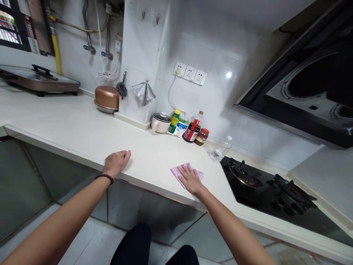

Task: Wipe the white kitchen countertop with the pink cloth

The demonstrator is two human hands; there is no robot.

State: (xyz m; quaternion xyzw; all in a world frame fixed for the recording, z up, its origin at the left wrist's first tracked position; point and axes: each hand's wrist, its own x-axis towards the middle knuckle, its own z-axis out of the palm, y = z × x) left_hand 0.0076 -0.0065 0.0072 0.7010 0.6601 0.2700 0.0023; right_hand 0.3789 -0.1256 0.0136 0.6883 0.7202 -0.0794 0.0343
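Note:
My right hand [190, 179] lies flat on a pink cloth [178, 173], its fingers stretched out and spread. The cloth is spread on the white countertop [150, 162], and its edges show around the fingers. Closer to the counter's front edge, my left hand [117, 162] is curled into a fist, with nothing showing in it. A dark beaded bracelet [104, 177] circles the left wrist.
Along the wall stand a cream pot [160, 123], a green bottle [174, 120], jars [202, 136] and a clear plastic bottle [220, 150]. A black gas hob [264, 191] is at right, under a range hood [309, 81]. Left are a copper-coloured pan [107, 97] and an electric griddle [41, 82].

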